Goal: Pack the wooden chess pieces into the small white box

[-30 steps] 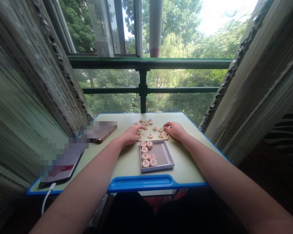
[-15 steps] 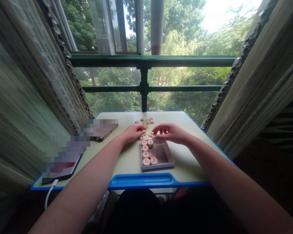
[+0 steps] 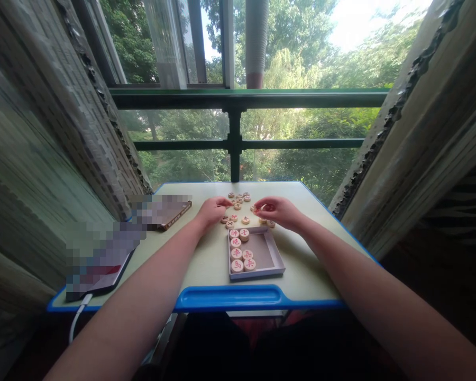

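Note:
Round wooden Chinese chess pieces (image 3: 237, 206) lie scattered over the middle and far part of the table. My left hand (image 3: 214, 210) is at the left of this group, fingers together and pointing right; whatever is under its fingertips is hidden. On the other side, my right hand (image 3: 280, 211) curls its thumb and fingers around a chess piece (image 3: 257, 209) with a bit of red on it. More pieces (image 3: 270, 224) show beneath this palm. Nearest me, a shallow open box (image 3: 278, 263) holds several red-lettered pieces (image 3: 237, 253), mostly along its left side.
On the left lie a phone-like device (image 3: 115, 279) with a white cable (image 3: 77, 317) and a flat dark box (image 3: 177, 213), both partly pixelated. A blue tray groove (image 3: 230, 298) runs along the table's near edge. Curtains (image 3: 115, 143) and a green railing (image 3: 246, 99) stand around the table.
My left hand has shifted slightly left and away from me, uncovering pieces near the box. My right hand has moved a little right, leaving one piece lying between the hands.

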Demonstrator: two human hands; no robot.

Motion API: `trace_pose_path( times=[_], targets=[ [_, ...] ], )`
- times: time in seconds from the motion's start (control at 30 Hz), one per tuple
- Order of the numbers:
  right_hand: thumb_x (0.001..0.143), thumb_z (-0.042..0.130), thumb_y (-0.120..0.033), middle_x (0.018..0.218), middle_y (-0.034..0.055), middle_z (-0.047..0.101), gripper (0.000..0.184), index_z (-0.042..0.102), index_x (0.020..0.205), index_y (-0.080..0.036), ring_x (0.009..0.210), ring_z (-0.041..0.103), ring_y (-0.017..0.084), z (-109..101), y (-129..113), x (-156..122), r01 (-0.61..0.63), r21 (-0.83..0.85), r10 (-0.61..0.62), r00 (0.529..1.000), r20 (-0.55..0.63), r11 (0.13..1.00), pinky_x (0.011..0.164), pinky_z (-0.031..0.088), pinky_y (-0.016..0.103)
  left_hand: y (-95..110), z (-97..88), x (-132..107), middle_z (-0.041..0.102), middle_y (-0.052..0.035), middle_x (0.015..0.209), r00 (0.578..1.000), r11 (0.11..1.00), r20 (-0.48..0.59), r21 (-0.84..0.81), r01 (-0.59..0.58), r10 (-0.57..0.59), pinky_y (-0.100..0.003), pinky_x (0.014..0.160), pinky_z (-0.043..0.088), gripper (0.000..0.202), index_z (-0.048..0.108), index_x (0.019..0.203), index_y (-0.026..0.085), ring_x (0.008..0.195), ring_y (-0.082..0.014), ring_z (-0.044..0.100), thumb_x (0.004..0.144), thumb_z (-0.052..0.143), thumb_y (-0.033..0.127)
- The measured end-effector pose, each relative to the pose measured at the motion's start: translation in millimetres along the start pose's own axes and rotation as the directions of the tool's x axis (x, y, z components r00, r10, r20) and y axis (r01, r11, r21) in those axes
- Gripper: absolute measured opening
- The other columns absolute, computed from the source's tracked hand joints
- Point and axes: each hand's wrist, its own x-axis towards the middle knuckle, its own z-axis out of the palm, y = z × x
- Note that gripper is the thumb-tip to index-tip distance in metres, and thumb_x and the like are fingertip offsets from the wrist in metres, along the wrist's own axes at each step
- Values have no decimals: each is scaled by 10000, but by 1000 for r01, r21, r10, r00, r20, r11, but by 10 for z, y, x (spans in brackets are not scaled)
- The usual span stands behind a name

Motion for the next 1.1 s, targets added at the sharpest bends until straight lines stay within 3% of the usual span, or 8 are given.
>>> trace_pose_path(
  times=[0.17, 0.23, 0.4, 0.6, 0.7, 0.8, 0.93, 1.1],
  targets=[
    [704, 615, -257, 879, 47, 687, 234, 682, 906, -159, 682, 564, 123, -43, 387, 173, -130, -189, 77, 962, -263, 973, 698, 451, 251, -191, -111, 117, 688, -62, 873, 940, 999, -342, 34, 11, 1, -296, 792, 487, 343, 665, 806, 141, 859, -174, 618, 614, 385, 94],
    [716, 608, -288, 889, 49, 694, 260, 686, 928, -161, 721, 582, 140, -59, 463, 201, -216, -210, 152, 947, -282, 954, 726, 451, 260, -212, -105, 114, 688, -62, 875, 930, 998, -368, 61, 19, 5, -292, 803, 479, 346, 674, 821, 143, 864, -171, 617, 631, 387, 104],
    [718, 602, -341, 917, 45, 698, 277, 702, 922, -183, 787, 616, 156, -62, 487, 205, -328, -220, 272, 929, -251, 919, 747, 451, 244, -120, 10, 20, 675, -56, 896, 988, 970, -131, 240, -42, 75, -281, 767, 466, 270, 708, 777, 161, 794, -168, 593, 646, 472, 179],
    [758, 555, -320, 1001, 62, 677, 288, 692, 967, -177, 924, 597, 183, -70, 426, 239, -311, -298, 241, 938, -249, 903, 837, 424, 258, -58, 38, -21, 643, -53, 811, 990, 944, 131, 314, -97, 58, -258, 591, 428, 262, 717, 769, 154, 633, -136, 518, 617, 595, 331],
    [776, 529, -284, 1047, 87, 655, 270, 699, 957, -176, 1004, 557, 217, -56, 323, 372, -208, -483, 151, 976, -154, 851, 877, 397, 290, -55, 34, 5, 644, -40, 738, 987, 949, 161, 307, -76, 27, -252, 553, 406, 310, 707, 755, 151, 598, -132, 511, 597, 631, 406],
    [767, 557, -301, 1035, 75, 660, 257, 703, 954, -203, 962, 567, 211, 16, 202, 576, -126, -535, 114, 992, -56, 835, 846, 407, 278, -60, 35, 31, 644, -31, 710, 986, 951, 169, 304, -57, 5, -247, 547, 399, 326, 695, 737, 151, 593, -130, 511, 582, 646, 434],
    [750, 598, -359, 1003, 80, 671, 261, 705, 932, -206, 911, 581, 207, 165, 125, 823, -125, -547, 125, 992, -38, 827, 785, 424, 270, -67, 33, 41, 649, -28, 716, 986, 941, 166, 326, -87, 34, -248, 567, 400, 321, 683, 707, 155, 615, -134, 516, 582, 650, 449],
    [703, 648, -278, 827, 77, 695, 140, 707, 796, -192, 742, 607, 186, 255, 127, 930, -148, -526, 142, 988, -52, 837, 666, 442, 262, -55, 31, 28, 652, -37, 749, 983, 936, 170, 332, -119, 65, -260, 592, 409, 307, 674, 698, 160, 664, -152, 537, 607, 636, 451]
  ],
)
